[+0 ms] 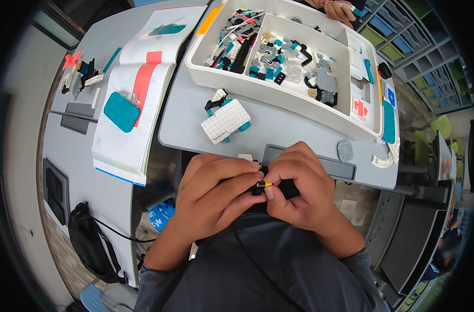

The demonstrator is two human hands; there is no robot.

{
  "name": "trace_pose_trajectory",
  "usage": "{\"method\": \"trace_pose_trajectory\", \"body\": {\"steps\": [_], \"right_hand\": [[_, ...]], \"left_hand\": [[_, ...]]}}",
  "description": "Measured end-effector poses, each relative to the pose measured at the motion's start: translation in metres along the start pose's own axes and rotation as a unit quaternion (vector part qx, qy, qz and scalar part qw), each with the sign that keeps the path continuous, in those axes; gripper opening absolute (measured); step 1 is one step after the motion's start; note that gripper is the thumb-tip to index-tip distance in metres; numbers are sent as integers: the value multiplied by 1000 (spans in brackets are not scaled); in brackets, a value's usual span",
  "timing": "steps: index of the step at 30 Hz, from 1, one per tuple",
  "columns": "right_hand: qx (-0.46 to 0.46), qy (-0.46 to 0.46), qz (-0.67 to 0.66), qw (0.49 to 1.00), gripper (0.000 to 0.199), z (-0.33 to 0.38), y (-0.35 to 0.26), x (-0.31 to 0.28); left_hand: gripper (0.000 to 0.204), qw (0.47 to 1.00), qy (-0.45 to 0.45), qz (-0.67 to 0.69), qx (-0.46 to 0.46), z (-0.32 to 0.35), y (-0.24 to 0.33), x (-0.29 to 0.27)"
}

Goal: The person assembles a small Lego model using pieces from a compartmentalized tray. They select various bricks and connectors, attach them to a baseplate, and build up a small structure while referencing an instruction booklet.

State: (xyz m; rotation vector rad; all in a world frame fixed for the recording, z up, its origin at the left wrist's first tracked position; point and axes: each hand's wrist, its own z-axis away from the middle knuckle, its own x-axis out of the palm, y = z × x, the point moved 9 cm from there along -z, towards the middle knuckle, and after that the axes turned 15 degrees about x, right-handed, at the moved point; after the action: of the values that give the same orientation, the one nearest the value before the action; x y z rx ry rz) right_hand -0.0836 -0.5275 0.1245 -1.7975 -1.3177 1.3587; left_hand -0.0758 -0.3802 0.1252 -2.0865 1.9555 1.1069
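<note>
In front of my body, my left hand (208, 190) grips a small black building piece (258, 190), mostly hidden by its fingers. My right hand (304, 192) pinches a small yellow piece (267, 184) between thumb and forefinger, its tip touching the black piece. Both hands are closed, close together just off the table's front edge. Just beyond them on the table lies a built part with a white studded plate (225, 121) on top and teal and black pieces under it.
A white sorting bin (278, 96) full of loose bricks stands at the back. An open instruction book (123, 148) with a teal plate (121, 112) lies left. A grey round-cornered plate (345, 151) sits right. Another person's hand (338, 11) shows behind the bin.
</note>
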Motion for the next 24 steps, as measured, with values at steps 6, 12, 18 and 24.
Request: {"method": "trace_pose_trajectory", "body": {"steps": [6, 12, 18, 24], "right_hand": [[30, -44, 28, 998, 24, 3, 4, 10], [71, -83, 13, 994, 18, 7, 8, 17], [129, -42, -26, 991, 14, 9, 9, 16], [212, -46, -92, 972, 10, 19, 21, 21]], "left_hand": [[32, 998, -5, 43, -48, 6, -3, 9], [24, 997, 22, 41, -66, -1, 1, 3], [27, 997, 42, -53, -41, 3, 8, 7], [26, 989, 32, -147, -7, 2, 15, 4]]}}
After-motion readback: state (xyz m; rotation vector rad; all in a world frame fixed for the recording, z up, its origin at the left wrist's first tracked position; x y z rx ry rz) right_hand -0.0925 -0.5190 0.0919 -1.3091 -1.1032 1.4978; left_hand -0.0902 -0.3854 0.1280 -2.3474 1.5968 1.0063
